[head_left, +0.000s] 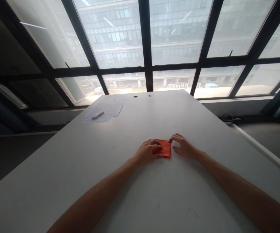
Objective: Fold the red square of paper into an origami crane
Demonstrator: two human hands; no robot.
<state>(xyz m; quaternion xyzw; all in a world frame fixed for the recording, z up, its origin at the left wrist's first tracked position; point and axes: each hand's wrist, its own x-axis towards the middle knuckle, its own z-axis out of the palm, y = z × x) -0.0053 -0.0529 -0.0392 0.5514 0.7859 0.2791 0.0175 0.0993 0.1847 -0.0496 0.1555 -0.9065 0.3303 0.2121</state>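
Note:
A small folded orange cloth (165, 149) lies flat on the white table, roughly square. My left hand (150, 149) covers its left part, fingers bent over the top and thumb along the near edge, holding it against the tabletop. To the right, my right hand (183, 147) is curved with thumb and fingers apart. Its index fingertip is at the cloth's far right corner, and a gap shows between the thumb and the cloth. The cloth's left side is hidden under my left hand.
The white table (120, 136) stretches away toward large windows. Several paper sheets (110, 110) lie at its far left, with a white marker-like object (97, 114) on them. Near the far edge is a dark round hole (135, 96). Black cables (232, 119) lie beyond the right edge.

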